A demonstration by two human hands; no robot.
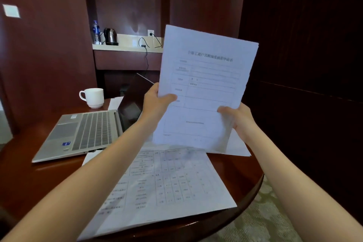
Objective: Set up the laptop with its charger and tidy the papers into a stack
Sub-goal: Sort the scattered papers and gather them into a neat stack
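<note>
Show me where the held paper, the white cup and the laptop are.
held paper (206, 84), head view, on its printed middle.
white cup (94, 97), head view, on its side wall.
laptop (94, 129), head view, on its keyboard.

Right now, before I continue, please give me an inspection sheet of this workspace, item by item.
Surface: round dark wood table.
Job's things: laptop open; held sheet raised; printed sheet and loose papers lie unstacked.
Clutter: white mug beside laptop.
Hands: left hand and right hand grip the held sheet's sides.
Cables: black cable hangs from shelf toward laptop; end hidden.
Surroundings: kettle, bottle on shelf; carpet.
</note>
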